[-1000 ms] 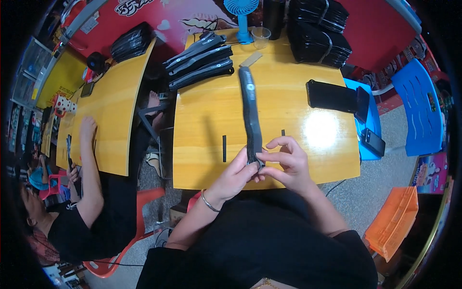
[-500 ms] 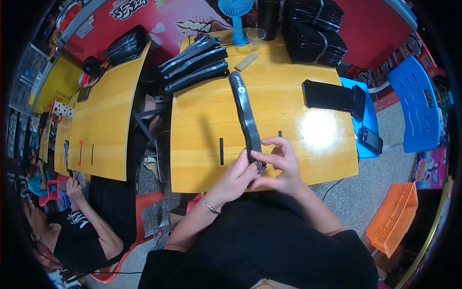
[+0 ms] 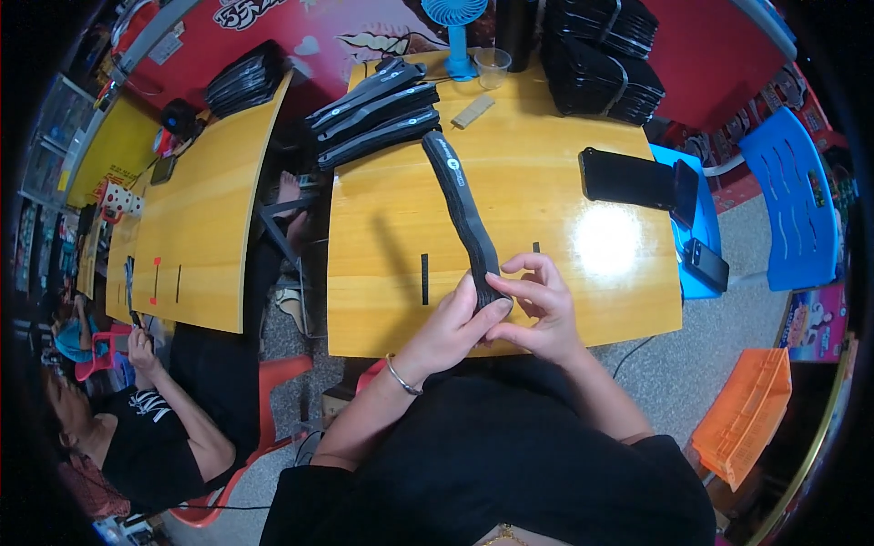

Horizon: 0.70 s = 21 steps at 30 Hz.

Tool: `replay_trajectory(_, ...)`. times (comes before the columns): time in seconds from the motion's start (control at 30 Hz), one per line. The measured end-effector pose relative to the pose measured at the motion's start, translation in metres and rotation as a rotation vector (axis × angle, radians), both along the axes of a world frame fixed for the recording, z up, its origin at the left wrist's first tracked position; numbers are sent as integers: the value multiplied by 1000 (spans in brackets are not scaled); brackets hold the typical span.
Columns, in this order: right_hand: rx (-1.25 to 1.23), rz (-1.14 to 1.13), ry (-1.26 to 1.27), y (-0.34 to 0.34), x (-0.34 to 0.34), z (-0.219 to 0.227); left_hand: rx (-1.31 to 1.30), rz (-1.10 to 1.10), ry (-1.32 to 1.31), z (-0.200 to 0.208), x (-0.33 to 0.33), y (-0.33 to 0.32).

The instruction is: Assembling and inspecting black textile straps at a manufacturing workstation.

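A bundle of long, narrow black-and-grey strips (image 3: 462, 205) rises from my hands over the near part of the yellow wooden table (image 3: 382, 318), its far end tilted slightly to the left. White marks show on its grey upper face. My left hand (image 3: 446, 332) is wrapped round the lower end. Beside it, my right hand (image 3: 548, 318) pinches the same end between thumb and fingers, its other fingers bent. The bundle's lowest part is hidden by both hands. Similar strips lie in stacked bundles (image 3: 373, 114) at the table's far left.
A tan block (image 3: 473, 112), clear cup (image 3: 492, 68) and blue fan (image 3: 458, 45) stand at the back. Banded black stacks (image 3: 605, 77) sit far right, near a dark phone (image 3: 628, 178). An orange crate (image 3: 742, 419) is at right; a co-worker (image 3: 164, 437) sits at left.
The bundle has turned a little, so more of its layered side shows, and its far end has shifted left. My right fingers have shifted on its lower end. The view has moved slightly.
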State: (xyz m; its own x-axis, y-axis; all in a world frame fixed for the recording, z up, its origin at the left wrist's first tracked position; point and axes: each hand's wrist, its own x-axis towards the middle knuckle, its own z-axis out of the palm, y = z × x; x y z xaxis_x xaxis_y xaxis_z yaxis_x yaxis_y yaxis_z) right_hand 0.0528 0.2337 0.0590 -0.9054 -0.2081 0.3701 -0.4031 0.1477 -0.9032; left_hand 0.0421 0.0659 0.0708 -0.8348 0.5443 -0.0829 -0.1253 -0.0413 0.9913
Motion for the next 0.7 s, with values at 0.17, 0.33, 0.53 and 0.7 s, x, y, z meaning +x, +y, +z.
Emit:
replay_trajectory(0.17, -45, -10, -98, -1, 1, -3, 53, 35, -163, 1, 2, 0)
replay_trajectory(0.33, -160, 28, -152, -3, 1, 1, 27, 50, -100, 3, 2, -1)
replay_trajectory(0.53, -166, -41, -160, -2, -1, 7, 15, -37, -130, 7, 4, -4)
replay_trajectory(0.7, -395, -355, -302, 40, -28, 27, -306, -167, 0, -4, 8, -27)
